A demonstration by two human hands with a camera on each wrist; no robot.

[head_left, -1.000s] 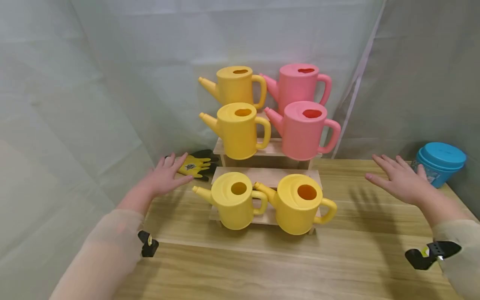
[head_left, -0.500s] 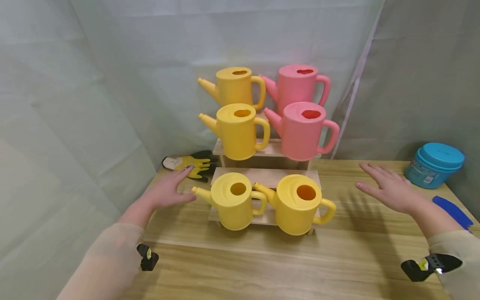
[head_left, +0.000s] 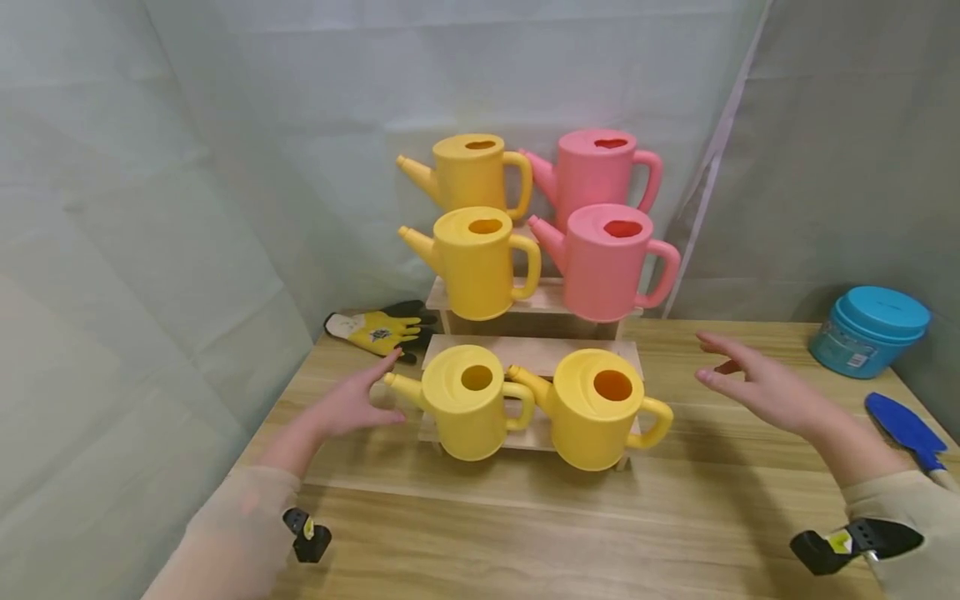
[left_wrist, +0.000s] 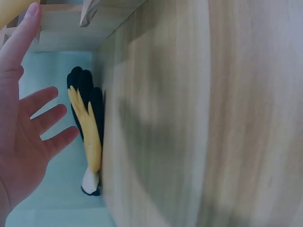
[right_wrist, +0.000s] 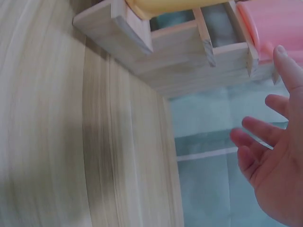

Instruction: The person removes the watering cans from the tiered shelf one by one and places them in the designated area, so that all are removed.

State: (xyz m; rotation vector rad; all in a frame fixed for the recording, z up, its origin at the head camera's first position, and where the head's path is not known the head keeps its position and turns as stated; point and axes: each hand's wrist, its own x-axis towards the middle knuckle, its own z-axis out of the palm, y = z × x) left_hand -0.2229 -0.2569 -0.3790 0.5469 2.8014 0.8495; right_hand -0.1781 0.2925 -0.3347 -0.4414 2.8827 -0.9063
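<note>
My left hand (head_left: 352, 407) has its fingers spread and holds nothing. Its fingertips are close to the spout of a pale yellow watering can (head_left: 465, 425) on the lowest step of a wooden stand (head_left: 532, 352). Beside that can is a deeper yellow watering can (head_left: 588, 429), its handle toward my right hand (head_left: 765, 396), which hovers apart from it with loosely bent fingers and nothing in them. The middle step carries a yellow watering can (head_left: 477, 279) and a pink watering can (head_left: 602, 279). Behind them are another yellow watering can (head_left: 467, 179) and a pink one (head_left: 592, 171).
Yellow-and-black work gloves (head_left: 378, 331) lie on the wooden table (head_left: 480, 533) left of the stand. To the right stand a tub with a blue lid (head_left: 873, 329) and a blue hand trowel (head_left: 906, 425). Pale cloth (head_left: 300, 125) hangs behind and along both sides.
Both hands have come inward toward the lowest watering cans and somewhat nearer the body. The right fingers have bent more. The gloves and trowel are now uncovered; the cans stay put.
</note>
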